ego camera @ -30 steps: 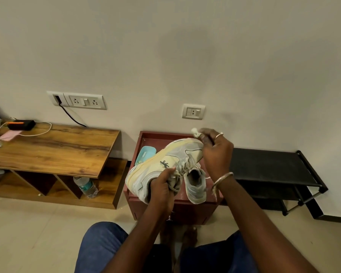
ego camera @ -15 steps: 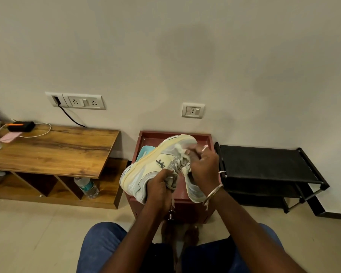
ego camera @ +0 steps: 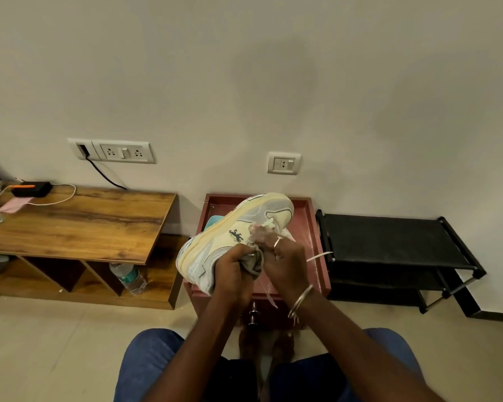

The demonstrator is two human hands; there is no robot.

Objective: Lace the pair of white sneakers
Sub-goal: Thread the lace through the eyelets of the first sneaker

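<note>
The sneaker (ego camera: 235,236) is a chunky off-white one with a thick cream foam sole, smooth panels mixed with greyish mesh and a small dark logo on the side. It's up in the air just below the middle of the view, over the top of a dark red cabinet (ego camera: 312,224), with the toe tilted up toward 1 o'clock and the sole facing 10 o'clock. The left hand (ego camera: 235,274) has it by the heel end, fingers curled tight around the soft grey collar, so that's a full closed grip on the shoe. The right hand (ego camera: 288,265) sits right beside it at 3 o'clock, fingers bunched narrow up at the eyelets. It looks like it's pinching the flat white lace (ego camera: 319,256), but the fingertips are blurry, so the exact pinch is hard to make out. One stiff lace end pokes out toward 3 o'clock past the knuckles, and another strand droops down at 6 o'clock between the wrists. There's a ring (ego camera: 276,242) on one finger and a thin metal bangle (ego camera: 301,300) on that wrist. Something teal (ego camera: 212,220) peeks out from behind the shoe on the cabinet. At 9 o'clock of the cabinet is a low wooden table (ego camera: 84,221) with heavy grain, and a plastic water bottle (ego camera: 128,278) lies on its lower shelf. At 3 o'clock there's a black metal-frame rack (ego camera: 389,242) with matte shelves. Two white socket plates (ego camera: 122,152) sit on the plain wall at 12, and blue jeans (ego camera: 148,364) fill the 6 o'clock edge.
</note>
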